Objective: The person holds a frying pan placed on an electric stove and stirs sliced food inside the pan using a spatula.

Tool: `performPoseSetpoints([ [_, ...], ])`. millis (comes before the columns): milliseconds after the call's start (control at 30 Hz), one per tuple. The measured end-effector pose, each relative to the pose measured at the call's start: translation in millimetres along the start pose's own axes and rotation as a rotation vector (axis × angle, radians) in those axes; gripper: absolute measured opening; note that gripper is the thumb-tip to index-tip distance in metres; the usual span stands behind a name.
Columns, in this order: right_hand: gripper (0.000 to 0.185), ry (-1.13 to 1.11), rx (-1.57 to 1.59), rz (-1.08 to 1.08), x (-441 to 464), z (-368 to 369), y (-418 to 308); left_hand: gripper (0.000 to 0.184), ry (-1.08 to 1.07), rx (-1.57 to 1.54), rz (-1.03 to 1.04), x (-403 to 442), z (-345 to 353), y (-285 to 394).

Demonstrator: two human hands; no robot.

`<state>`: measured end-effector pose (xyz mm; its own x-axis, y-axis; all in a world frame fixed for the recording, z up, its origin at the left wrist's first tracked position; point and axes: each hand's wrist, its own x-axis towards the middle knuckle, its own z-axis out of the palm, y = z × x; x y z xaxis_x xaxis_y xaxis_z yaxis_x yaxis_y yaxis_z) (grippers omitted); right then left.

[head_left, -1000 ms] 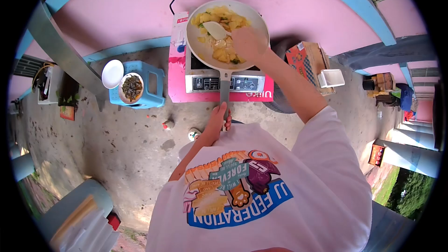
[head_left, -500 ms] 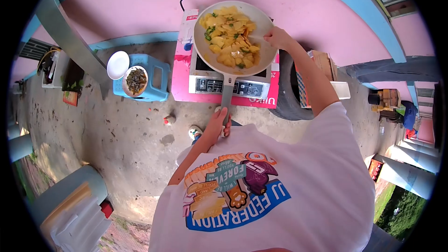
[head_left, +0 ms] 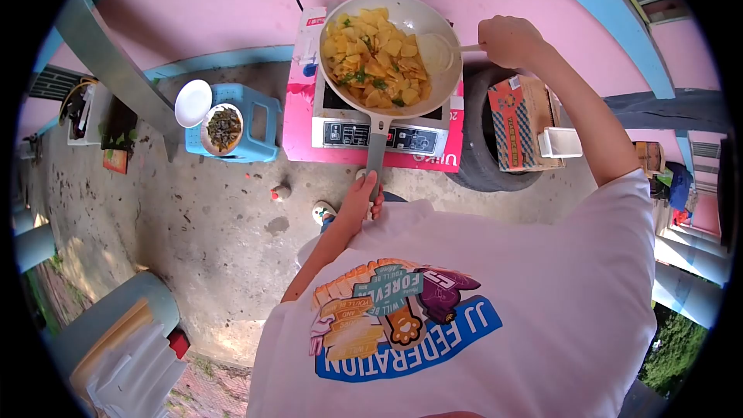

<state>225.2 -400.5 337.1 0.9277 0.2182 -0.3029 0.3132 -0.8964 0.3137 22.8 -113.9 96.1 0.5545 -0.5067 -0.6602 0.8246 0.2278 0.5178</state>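
Note:
A pale frying pan [head_left: 340, 9] sits on the induction cooker [head_left: 329, 135], with sliced yellow food [head_left: 379, 58] and green bits in its left and middle part. My left hand [head_left: 361, 197] is wrapped round the pan's grey handle [head_left: 376, 153]. To the right of the pan, my right hand [head_left: 508, 42] is closed on the handle of a light-coloured spatula [head_left: 435, 53]. The spatula's head rests inside the pan at its right side, beside the food.
The cooker stands on a pink box [head_left: 300, 124]. At left, a blue stool [head_left: 263, 120] holds a bowl of dark food [head_left: 224, 128] and a white plate [head_left: 193, 103]. A tyre [head_left: 472, 162], a cardboard box [head_left: 515, 128] and a white tray [head_left: 561, 142] are at right.
My right hand has moved right, from over the pan to beyond its rim, drawing the spatula to the pan's right side. The food now lies gathered further left. My left hand keeps its grip.

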Motion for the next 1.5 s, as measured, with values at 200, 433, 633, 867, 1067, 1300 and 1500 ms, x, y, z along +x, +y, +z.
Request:
performPoseSetpoints([
  [200,0.020,-0.452,0.921,0.275,53,104,-4,0.042,-0.022,-0.043,-0.022,0,0,2],
  [433,0.019,0.307,0.668,0.083,23,118,-70,0.042,-0.017,-0.047,-0.009,1,0,0],
  [633,0.043,0.205,0.034,-0.077,-37,68,-87,0.041,-0.008,-0.030,0.003,2,-2,-2],
  [867,0.040,0.201,-0.024,-0.067,-109,21,-89,0.041,-0.010,-0.026,-0.004,1,-3,-2],
  [1067,0.022,0.184,0.068,0.125,-67,63,-163,0.042,-0.021,-0.014,-0.012,1,-2,0],
  [1300,0.032,0.133,0.156,0.409,-10,85,-107,0.041,-0.057,-0.003,0.013,2,-3,0],
  [1500,0.026,0.381,0.200,0.305,-2,79,-104,0.042,-0.027,-0.008,-0.003,1,-2,-1],
])
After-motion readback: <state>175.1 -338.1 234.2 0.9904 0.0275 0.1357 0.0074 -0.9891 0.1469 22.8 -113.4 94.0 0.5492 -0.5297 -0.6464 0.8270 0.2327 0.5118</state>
